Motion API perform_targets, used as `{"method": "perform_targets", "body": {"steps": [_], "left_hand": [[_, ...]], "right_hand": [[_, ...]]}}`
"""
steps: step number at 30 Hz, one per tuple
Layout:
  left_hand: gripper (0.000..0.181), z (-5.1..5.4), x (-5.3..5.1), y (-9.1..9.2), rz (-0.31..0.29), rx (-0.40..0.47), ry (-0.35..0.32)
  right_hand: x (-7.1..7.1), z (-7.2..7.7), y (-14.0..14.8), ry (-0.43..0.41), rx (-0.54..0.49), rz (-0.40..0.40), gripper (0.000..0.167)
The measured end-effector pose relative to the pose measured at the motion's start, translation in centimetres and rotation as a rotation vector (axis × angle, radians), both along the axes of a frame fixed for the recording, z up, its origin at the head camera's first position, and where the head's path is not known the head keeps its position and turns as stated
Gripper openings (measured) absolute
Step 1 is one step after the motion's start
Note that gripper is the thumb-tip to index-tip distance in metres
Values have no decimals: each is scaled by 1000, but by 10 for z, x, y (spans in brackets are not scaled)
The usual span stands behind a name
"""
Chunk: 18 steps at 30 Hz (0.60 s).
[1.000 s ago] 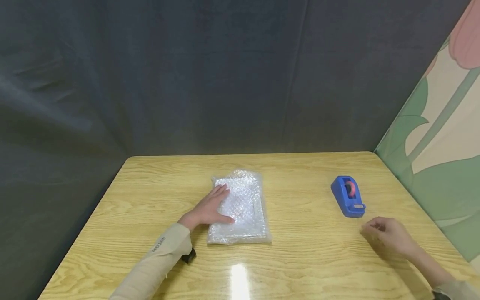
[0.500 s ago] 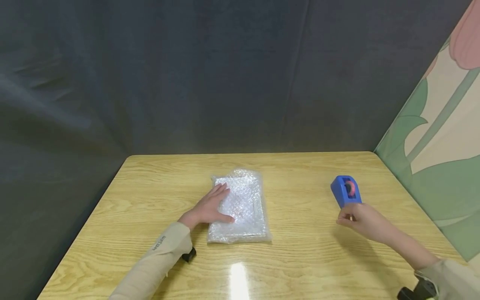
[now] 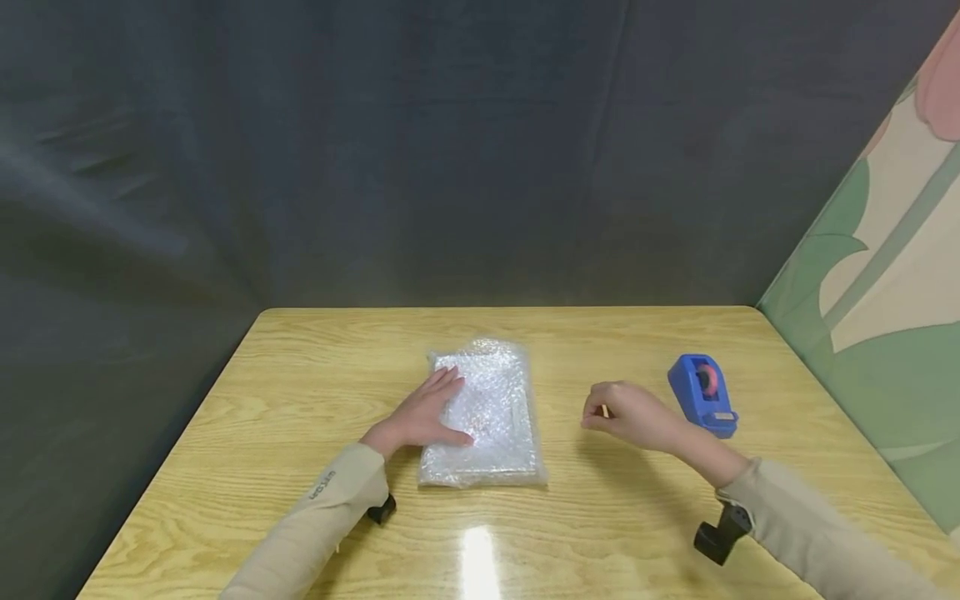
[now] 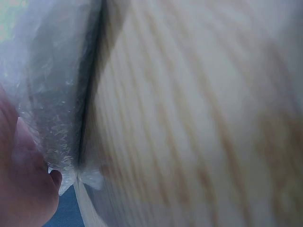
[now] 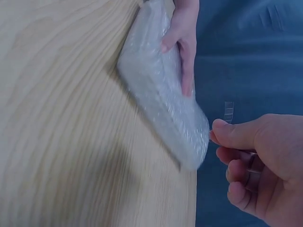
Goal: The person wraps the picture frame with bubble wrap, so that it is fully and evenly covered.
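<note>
A flat rectangular package in bubble wrap (image 3: 495, 408) lies on the table. My left hand (image 3: 423, 414) rests on its left part, fingers spread and straight. In the left wrist view, the edge of the wrap (image 4: 57, 85) shows beside that hand. My right hand (image 3: 633, 414) is in the air to the right of the package, apart from it. Between its thumb and index finger it pinches a short piece of clear tape (image 5: 229, 112), seen sticking up in the right wrist view. What is inside the wrap cannot be made out.
A blue tape dispenser (image 3: 697, 392) with a pinkish-red core stands on the right of the wooden table (image 3: 322, 350), behind my right forearm. A dark curtain (image 3: 450, 150) hangs at the back, and a flower-patterned cloth (image 3: 892, 350) hangs on the right.
My right hand has come up to the dispenser's front, then moved left toward the package, pinching a piece of tape. The left hand has stayed on the package.
</note>
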<state>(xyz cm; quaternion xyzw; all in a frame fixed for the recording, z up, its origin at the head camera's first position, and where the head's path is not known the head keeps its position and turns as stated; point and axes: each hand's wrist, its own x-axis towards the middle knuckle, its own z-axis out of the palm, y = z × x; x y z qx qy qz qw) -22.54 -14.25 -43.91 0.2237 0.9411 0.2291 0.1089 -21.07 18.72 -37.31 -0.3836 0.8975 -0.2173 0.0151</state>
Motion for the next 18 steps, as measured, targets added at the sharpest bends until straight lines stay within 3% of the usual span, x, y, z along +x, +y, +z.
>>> {"method": "perform_targets", "body": {"steps": [8,18], "left_hand": [[101,2,2,0,-11,5,12],[102,-2,-2,1,-18,-15,35]], "right_hand": [[-14,-4,-39,-53,-27,104,6],[-35,-8,-79,-154,-16,261,18]]}}
